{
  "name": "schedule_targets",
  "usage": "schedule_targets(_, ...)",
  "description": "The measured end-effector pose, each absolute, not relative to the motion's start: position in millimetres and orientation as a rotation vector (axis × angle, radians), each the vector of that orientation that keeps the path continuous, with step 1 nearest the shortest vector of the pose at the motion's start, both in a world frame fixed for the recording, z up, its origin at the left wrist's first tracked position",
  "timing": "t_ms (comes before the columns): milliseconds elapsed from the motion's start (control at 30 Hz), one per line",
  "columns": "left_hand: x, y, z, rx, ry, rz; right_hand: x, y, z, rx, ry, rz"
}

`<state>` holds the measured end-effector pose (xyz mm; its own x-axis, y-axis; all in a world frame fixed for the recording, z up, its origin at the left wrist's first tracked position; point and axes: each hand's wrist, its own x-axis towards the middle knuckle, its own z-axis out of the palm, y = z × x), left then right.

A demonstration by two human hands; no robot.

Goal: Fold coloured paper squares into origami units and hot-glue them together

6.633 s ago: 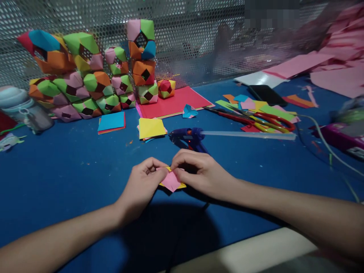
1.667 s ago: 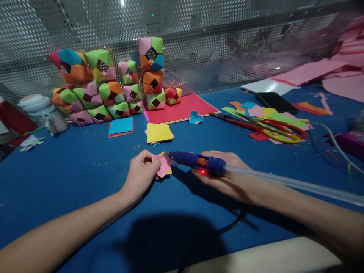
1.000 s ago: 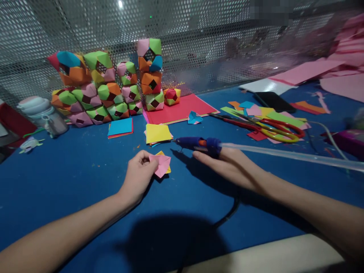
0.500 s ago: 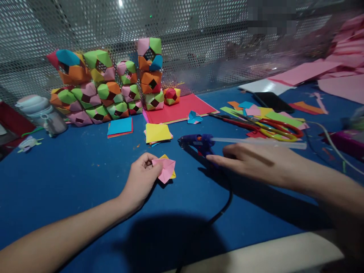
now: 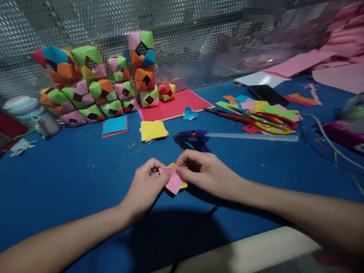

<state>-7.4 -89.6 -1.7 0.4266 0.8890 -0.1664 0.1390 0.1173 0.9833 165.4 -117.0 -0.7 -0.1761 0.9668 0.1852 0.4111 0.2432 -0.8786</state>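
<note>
Between my two hands is a small folded paper piece (image 5: 175,182), pink in front with yellow corners showing behind it. My left hand (image 5: 148,184) pinches its left side between thumb and fingers. On the right side, my right hand (image 5: 207,172) grips it the same way, thumb on the pink face. Just beyond my right hand a blue glue gun (image 5: 193,137) lies on the blue table (image 5: 85,182), a long clear glue stick (image 5: 253,137) sticking out of its back. Part of its handle is hidden by my right hand.
Colourful folded-paper balls (image 5: 102,91) stand stacked against a perforated metal screen (image 5: 199,45). Square paper stacks (image 5: 153,131) lie in front. Scissors (image 5: 273,123), paper scraps and a phone (image 5: 267,94) are at the right. A lidded bottle (image 5: 31,113) stands at the left.
My right hand has left the glue gun and moved left to take hold of the folded paper piece. My left hand still holds it. The view has shifted slightly.
</note>
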Motion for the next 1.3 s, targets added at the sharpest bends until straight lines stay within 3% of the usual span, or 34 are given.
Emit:
schedule_targets(267, -8.3, -85.5, -9.0, 1.359, 0.939, 0.749, 163.8, -117.4, -5.0, -1.213, -1.731, 0.846)
schedule_targets(600, -7.2, -85.2, -5.6, 1.301, 0.873, 0.740, 167.9, -112.3, -13.1, -0.988, -1.970, 0.454)
schedule_targets(833, -6.4, -84.2, -7.7, 1.238, 0.855, 0.685, 172.8, -111.7, -14.4, -0.897, -2.118, 0.380)
schedule_targets(933, -6.8, -83.7, -7.6, 1.296, 0.884, 0.696, 173.0, -112.2, -8.2, -0.948, -2.065, 0.508)
schedule_targets(1133, -9.7, -83.9, -5.0, 1.554, 0.958, 0.669, 169.8, -107.5, 2.0, -1.273, -1.675, 1.166)
schedule_targets(1300, -9.3, -84.4, -2.3, 1.613, 0.971, 0.641, 170.1, -106.8, 1.7, -1.289, -1.645, 1.268)
